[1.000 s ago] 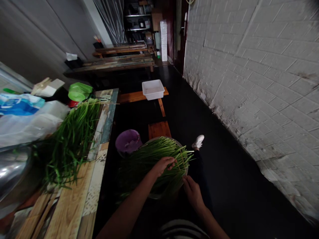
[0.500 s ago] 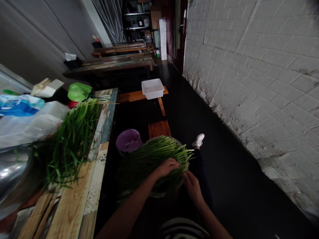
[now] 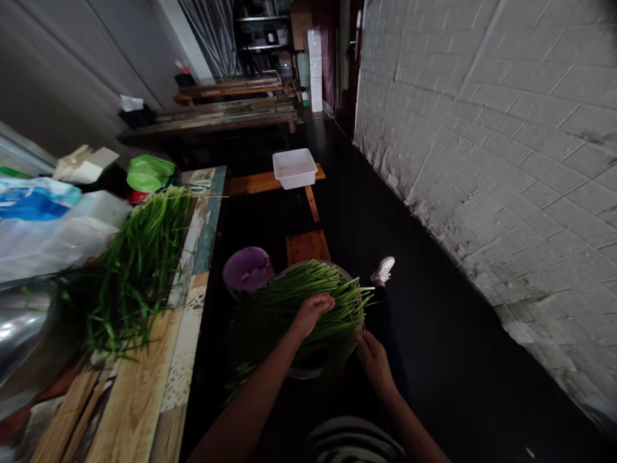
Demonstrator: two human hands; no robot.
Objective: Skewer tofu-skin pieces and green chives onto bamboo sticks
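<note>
Left hand (image 3: pixel 312 310) has drawn back across the chives (image 3: pixel 299 308) heaped in the basin (image 3: pixel 308 370) on the lap, fingers curled over stalks. Right hand (image 3: pixel 372 360) pinches stalk ends at the basin's right rim; sorting continues.

White-painted brick wall (image 3: pixel 482 128) right; dark floor (image 3: pixel 424 334); wooden benches (image 3: pixel 226 116) far back; dim light.

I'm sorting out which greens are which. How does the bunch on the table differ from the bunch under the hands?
The table bunch lies loose on the wooden table, untouched; the bowl bunch is heaped across a bowl on the person's lap. The left hand rests on the bowl bunch, and the right hand is at its edge. The table bunch points away from the camera; the bowl bunch lies more crosswise. Both are long, thin green stalks.
</note>
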